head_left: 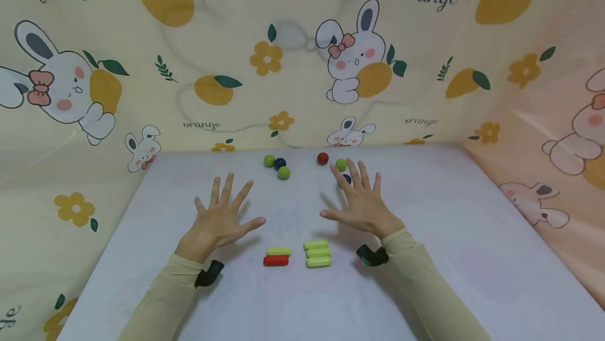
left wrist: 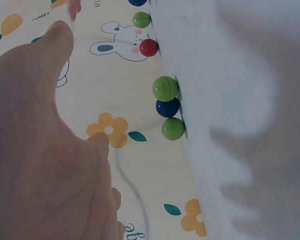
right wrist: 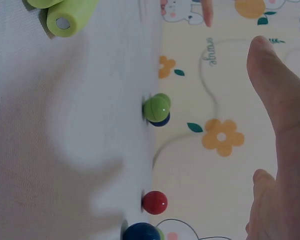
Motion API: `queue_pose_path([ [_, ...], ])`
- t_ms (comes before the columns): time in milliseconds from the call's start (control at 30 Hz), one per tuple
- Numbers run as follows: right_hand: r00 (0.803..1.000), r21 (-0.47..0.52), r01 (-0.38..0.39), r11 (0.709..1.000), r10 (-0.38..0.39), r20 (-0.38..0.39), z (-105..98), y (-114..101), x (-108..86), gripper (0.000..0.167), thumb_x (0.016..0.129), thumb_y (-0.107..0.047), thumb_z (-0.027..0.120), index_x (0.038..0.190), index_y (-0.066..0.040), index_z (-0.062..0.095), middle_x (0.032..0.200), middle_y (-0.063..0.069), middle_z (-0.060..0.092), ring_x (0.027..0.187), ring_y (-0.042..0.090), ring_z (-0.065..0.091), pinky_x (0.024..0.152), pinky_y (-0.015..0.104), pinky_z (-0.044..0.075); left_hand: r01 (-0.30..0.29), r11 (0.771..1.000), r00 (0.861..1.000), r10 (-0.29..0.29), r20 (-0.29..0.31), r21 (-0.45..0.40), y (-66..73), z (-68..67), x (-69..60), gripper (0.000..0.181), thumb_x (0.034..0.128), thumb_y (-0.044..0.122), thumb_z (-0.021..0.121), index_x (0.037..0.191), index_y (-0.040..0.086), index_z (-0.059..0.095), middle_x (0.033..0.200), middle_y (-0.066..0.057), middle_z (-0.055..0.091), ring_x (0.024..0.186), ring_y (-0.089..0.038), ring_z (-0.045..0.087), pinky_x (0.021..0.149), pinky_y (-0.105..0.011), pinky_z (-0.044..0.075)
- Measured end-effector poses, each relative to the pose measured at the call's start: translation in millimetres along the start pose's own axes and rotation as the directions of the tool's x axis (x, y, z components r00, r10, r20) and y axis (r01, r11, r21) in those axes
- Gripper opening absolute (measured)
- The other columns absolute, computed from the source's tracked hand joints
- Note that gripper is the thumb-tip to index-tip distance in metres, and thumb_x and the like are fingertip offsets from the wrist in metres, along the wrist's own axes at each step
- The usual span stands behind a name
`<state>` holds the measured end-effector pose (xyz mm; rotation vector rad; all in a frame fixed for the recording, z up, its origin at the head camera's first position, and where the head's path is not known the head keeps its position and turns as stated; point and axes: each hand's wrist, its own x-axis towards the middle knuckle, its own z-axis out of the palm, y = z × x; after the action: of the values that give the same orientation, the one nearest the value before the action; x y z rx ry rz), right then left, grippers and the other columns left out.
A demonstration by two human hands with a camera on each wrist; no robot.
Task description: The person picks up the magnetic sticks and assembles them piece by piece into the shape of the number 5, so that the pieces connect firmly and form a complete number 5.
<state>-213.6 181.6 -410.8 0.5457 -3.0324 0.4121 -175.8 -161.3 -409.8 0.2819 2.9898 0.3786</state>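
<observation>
My left hand [head_left: 215, 228] hovers over the white table with its fingers spread, holding nothing. Likewise spread and holding nothing, my right hand [head_left: 364, 207] is raised on the other side, partly covering a dark blue ball [head_left: 347, 178]. Between the wrists lie a red cylinder [head_left: 276, 260] and a yellow-green cylinder [head_left: 279, 251], side by side. To their right, three yellow-green cylinders [head_left: 319, 261] form a column. Farther back, two green balls [head_left: 283, 173] sit around a dark blue ball [head_left: 280, 163]. A red ball [head_left: 322, 158] and a green ball [head_left: 341, 164] are beyond my right fingers.
A cream cloth [head_left: 293, 83] printed with rabbits, oranges and flowers hangs behind the white table [head_left: 293, 299] and along its sides. In the left wrist view, the balls sit close to the table's back edge. Dark bands [head_left: 372, 255] sit at both wrists.
</observation>
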Motion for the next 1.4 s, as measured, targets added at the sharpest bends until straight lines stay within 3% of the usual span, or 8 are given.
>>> queue_pose_path([
  [400, 1.000, 0.000, -0.010, 1.000, 0.010, -0.005, -0.5, 3.8, -1.4, 0.110, 0.080, -0.078, 0.060, 0.164, -0.031, 0.006, 0.171, 0.015, -0.006, 0.157, 0.044, -0.009, 0.115, 0.078, -0.006, 0.003, 1.000, 1.000, -0.002, 0.018, -0.010, 0.2, -0.4, -1.5, 0.097, 0.0883, 0.079, 0.046, 0.163, 0.030, 0.010, 0.170, -0.017, -0.011, 0.155, -0.049, -0.013, 0.104, -0.089, 0.002],
  [800, 1.000, 0.009, -0.027, 1.000, 0.027, -0.003, -2.4, 11.0, -0.1, 0.105, 0.083, -0.077, 0.059, 0.163, -0.032, 0.008, 0.171, 0.015, -0.005, 0.157, 0.044, -0.008, 0.115, 0.078, -0.004, -0.029, 0.999, 1.000, 0.028, -0.005, -0.023, 4.2, -5.2, -1.1, 0.095, 0.0897, 0.078, 0.045, 0.164, 0.029, 0.011, 0.171, -0.018, -0.008, 0.155, -0.049, -0.011, 0.105, -0.088, 0.003],
  [1133, 0.997, 0.020, -0.064, 0.998, 0.063, 0.034, -1.6, 26.1, 5.7, 0.098, 0.089, -0.072, 0.056, 0.164, -0.026, 0.012, 0.171, 0.020, -0.001, 0.157, 0.046, -0.004, 0.118, 0.075, 0.001, -0.092, 0.993, 0.996, 0.091, -0.019, -0.077, 18.0, -0.3, 3.8, 0.087, 0.0937, 0.072, 0.047, 0.163, 0.032, 0.012, 0.172, -0.014, -0.002, 0.157, -0.046, -0.005, 0.110, -0.084, 0.008],
  [1267, 0.996, 0.022, -0.075, 0.997, 0.074, 0.059, 1.6, 35.2, 8.8, 0.095, 0.091, -0.068, 0.057, 0.164, -0.024, 0.013, 0.170, 0.022, 0.003, 0.156, 0.048, 0.001, 0.119, 0.074, 0.009, -0.146, 0.987, 0.989, 0.145, -0.019, -0.066, 27.3, 6.0, 8.2, 0.083, 0.0958, 0.067, 0.049, 0.163, 0.031, 0.015, 0.172, -0.014, 0.003, 0.157, -0.045, 0.002, 0.113, -0.080, 0.013],
  [1400, 0.996, 0.054, -0.068, 0.996, 0.064, 0.059, 5.9, 46.4, 15.3, 0.092, 0.093, -0.060, 0.060, 0.163, -0.019, 0.017, 0.167, 0.025, 0.012, 0.154, 0.050, 0.009, 0.116, 0.075, 0.017, -0.230, 0.972, 0.973, 0.230, -0.005, -0.055, 39.1, 13.2, 15.3, 0.080, 0.0974, 0.065, 0.048, 0.163, 0.030, 0.018, 0.171, -0.014, 0.011, 0.157, -0.044, 0.012, 0.116, -0.073, 0.021],
])
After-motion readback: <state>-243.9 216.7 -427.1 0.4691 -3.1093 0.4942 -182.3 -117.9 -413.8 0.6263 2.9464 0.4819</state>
